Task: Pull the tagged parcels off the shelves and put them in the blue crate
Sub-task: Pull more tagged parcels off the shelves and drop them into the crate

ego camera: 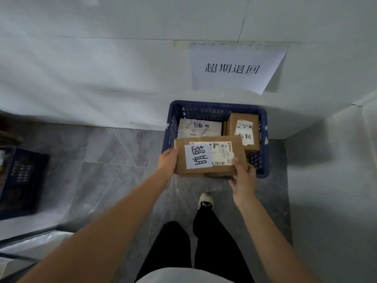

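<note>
I hold a flat brown cardboard parcel (236, 152) with a white handwritten tag and a shipping label, level over the near edge of the blue crate (216, 106). My left hand (168, 161) grips its left end and my right hand (242, 176) grips its near right corner. The crate stands on the floor against the white wall. Inside it lie a white bagged parcel (199, 127) on the left and a small brown box (242, 129) with a tag on the right.
A paper sign (234, 68) with printed characters is taped to the wall above the crate. Another dark blue crate (20, 180) sits on the grey marble floor at far left. A wall corner juts out on the right. My legs and one shoe (206, 201) are below.
</note>
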